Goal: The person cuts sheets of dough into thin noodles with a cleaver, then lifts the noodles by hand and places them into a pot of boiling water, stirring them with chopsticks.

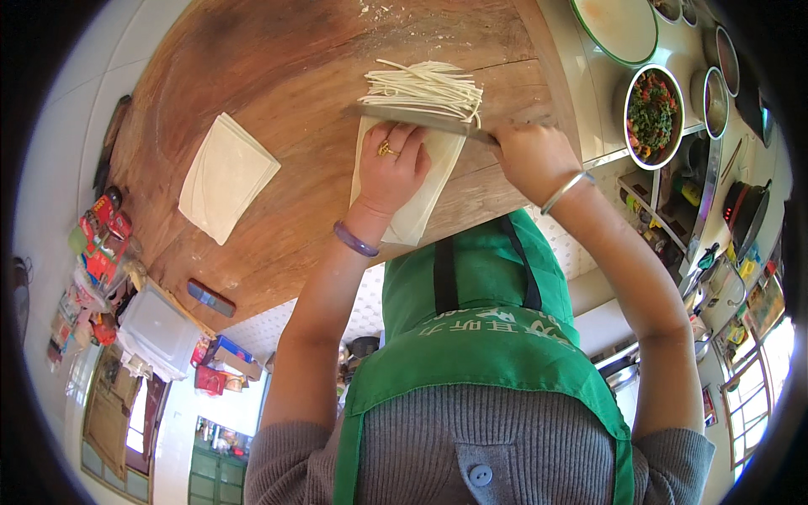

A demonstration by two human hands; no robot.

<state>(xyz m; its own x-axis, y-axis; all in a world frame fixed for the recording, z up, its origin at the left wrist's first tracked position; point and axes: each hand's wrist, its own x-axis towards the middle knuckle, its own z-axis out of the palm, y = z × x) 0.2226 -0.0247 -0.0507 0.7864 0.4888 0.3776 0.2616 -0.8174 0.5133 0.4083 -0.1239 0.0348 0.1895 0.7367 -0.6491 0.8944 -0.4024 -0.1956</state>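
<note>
My right hand (536,158) is closed around the handle of a kitchen knife (416,118). The blade lies across the far end of a folded dough sheet (435,170). On that sheet my left hand (391,161) presses down with curled fingers, holding it just behind the blade. Beyond the knife lies a pile of thin cut noodles (423,88), its strands running mostly sideways. A second folded dough sheet (228,180) rests to the left, apart from both hands. All of this is on a wooden board (303,82).
At right stand a metal bowl of chopped vegetables (653,117), a green-rimmed enamel tray (618,28) and more bowls (715,101). A phone (211,298) lies near the board's left front edge. Beyond that edge are a plastic container (158,325) and packaged goods (104,240). Flour specks mark the board's far part.
</note>
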